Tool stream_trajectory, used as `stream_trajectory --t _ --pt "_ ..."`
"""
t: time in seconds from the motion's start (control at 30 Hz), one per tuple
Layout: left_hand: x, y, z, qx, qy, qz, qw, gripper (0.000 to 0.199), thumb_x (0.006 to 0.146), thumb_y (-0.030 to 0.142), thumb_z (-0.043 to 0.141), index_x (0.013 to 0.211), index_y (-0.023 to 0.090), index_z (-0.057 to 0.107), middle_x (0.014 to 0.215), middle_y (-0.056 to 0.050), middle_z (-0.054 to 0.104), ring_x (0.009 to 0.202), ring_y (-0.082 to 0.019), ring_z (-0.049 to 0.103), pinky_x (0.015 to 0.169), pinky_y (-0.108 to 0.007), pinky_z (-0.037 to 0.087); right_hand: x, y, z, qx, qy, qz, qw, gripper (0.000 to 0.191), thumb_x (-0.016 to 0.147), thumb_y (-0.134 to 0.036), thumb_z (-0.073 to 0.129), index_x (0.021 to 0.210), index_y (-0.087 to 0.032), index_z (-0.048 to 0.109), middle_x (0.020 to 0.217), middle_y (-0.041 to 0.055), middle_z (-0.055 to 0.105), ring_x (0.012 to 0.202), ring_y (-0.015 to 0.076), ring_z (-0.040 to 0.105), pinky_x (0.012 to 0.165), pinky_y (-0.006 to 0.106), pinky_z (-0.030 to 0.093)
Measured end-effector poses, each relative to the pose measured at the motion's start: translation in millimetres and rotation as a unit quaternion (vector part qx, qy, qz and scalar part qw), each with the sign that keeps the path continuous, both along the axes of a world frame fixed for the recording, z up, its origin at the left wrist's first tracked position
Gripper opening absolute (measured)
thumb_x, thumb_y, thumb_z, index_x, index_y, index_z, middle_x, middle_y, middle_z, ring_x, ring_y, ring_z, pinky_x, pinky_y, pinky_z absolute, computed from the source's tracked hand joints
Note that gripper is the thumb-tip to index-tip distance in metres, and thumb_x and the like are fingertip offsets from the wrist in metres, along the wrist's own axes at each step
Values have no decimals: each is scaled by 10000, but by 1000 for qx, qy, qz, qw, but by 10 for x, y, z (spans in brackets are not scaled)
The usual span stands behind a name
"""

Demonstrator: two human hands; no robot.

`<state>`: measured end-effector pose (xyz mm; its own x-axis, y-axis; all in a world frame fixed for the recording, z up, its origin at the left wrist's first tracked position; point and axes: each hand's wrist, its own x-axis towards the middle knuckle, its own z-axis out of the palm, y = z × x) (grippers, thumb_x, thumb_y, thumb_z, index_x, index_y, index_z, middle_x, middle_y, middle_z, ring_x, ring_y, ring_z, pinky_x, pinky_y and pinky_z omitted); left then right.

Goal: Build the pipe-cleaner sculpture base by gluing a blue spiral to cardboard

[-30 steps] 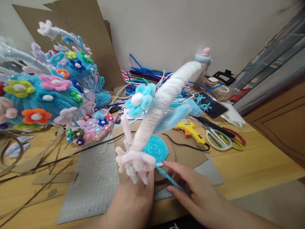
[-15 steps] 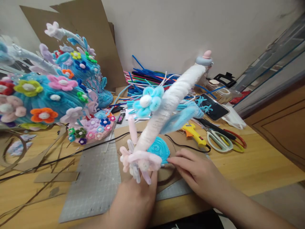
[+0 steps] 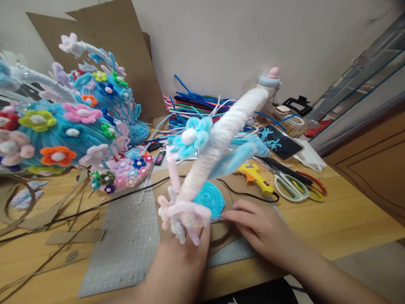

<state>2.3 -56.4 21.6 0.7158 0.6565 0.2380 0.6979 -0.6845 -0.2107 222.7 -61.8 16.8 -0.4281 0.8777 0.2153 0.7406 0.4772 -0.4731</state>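
A white stalk [image 3: 218,139] wound with fuzzy pipe cleaner leans up to the right, bearing a light-blue flower [image 3: 192,137] and pale pink and lilac petals [image 3: 190,212] at its lower end. My left hand [image 3: 180,264] is behind and below these petals, which hide most of its fingers; what it grips cannot be made out. Behind the stalk's foot, a flat blue pipe-cleaner coil [image 3: 209,199] lies over brown cardboard [image 3: 221,234]. My right hand [image 3: 256,223] is closed, thumb and index fingertips pinched at the coil's lower right edge, on a blue pipe cleaner strand.
Blue pipe-cleaner models with flowers [image 3: 60,131] stand at left. A yellow glue gun [image 3: 257,178], scissors [image 3: 291,188] and a phone [image 3: 281,141] lie at right. Pipe cleaner bundles [image 3: 196,103] lie along the wall. A black cable [image 3: 126,194] crosses the grey cutting mat [image 3: 126,236].
The white stalk has shifted slightly left and its top lower. Both hands keep nearly the same place, the right fingertips still at the coil's edge.
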Motion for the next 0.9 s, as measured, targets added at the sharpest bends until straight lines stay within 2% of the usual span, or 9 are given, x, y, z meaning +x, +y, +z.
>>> stream_trajectory --t 0.17,0.37,0.63,0.8,0.9 --pt "-10 2 -13 -20 -18 12 1000 359 802 111 582 1156 161 618 1098 -154 632 916 -304 660 743 -481 595 8 6 2 6 -33 -1 999 314 919 -125 426 1105 -256 643 954 35 649 796 152 630 647 258 465" --pt "-6 1 15 -44 -26 -2 999 364 817 137 584 1176 188 624 1148 -155 638 964 -321 658 840 -539 556 9 3 -20 10 -71 1 997 312 933 -143 418 1114 -255 644 950 28 649 778 157 633 629 268 440" --pt "-2 -11 11 -101 5 20 995 375 821 129 577 1184 206 628 1190 -148 630 1051 -331 624 925 -573 490 25 5 -81 46 -82 5 996 286 955 -177 405 1092 -254 644 935 30 649 762 156 623 614 262 412" --pt "21 -13 -6 -85 -17 3 996 389 855 228 588 1239 168 593 1195 -178 600 1017 -351 620 875 -599 488 30 5 -94 46 -85 7 995 287 959 -187 401 1111 -264 633 935 28 646 759 156 617 610 263 400" --pt "33 -20 -12 -102 -28 15 994 451 858 347 611 1276 181 573 1149 -172 617 919 -343 634 766 -552 533 34 3 -98 42 -83 6 996 283 962 -199 405 1118 -271 628 937 24 645 745 156 614 600 266 391"
